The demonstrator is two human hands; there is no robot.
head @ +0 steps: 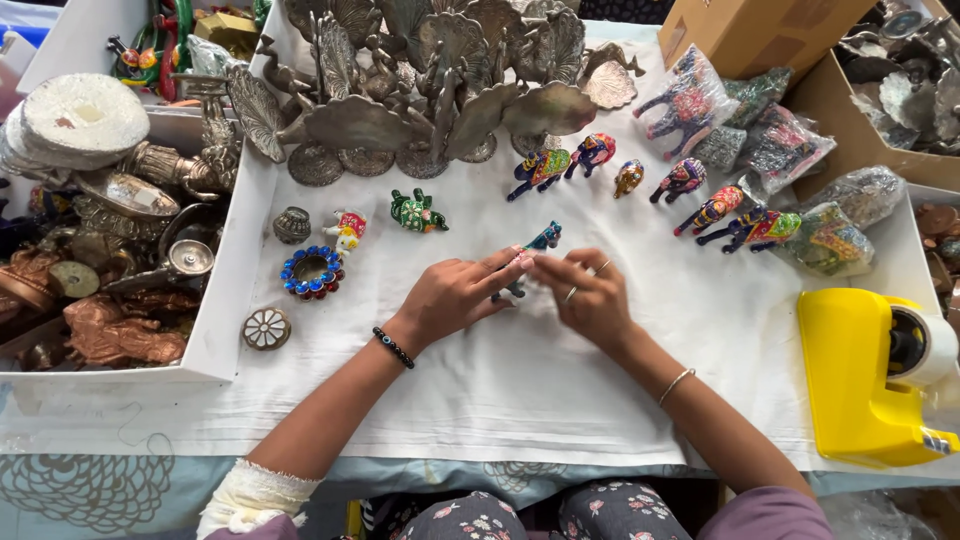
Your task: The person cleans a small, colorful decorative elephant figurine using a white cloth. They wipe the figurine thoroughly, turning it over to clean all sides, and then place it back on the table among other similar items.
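We're pinching the little painted animal figurine (530, 255) at mid-cloth, left hand (455, 297) and right hand (590, 297) closing fingertips round it, seemingly fiddling something tiny that is risking slipping loose.

A yellow tape dispenser (868, 378) is sitting at the right edge of the frame on the white cloth (500, 390). Metal peacock figures (430, 90) are crowding the upper middle. Below them, a green elephant figurine (417, 212) is standing beside a small white one (346, 229), with a blue jewelled ring holder (312, 272) lying at centre left. Painted camel figurines (715, 210) are lining up at upper right, near plastic-wrapped pieces (830, 240). A cardboard box (755, 30) is resting at the top right. Brass and copper items (110, 280) are filling a white tray (225, 300) on the left.
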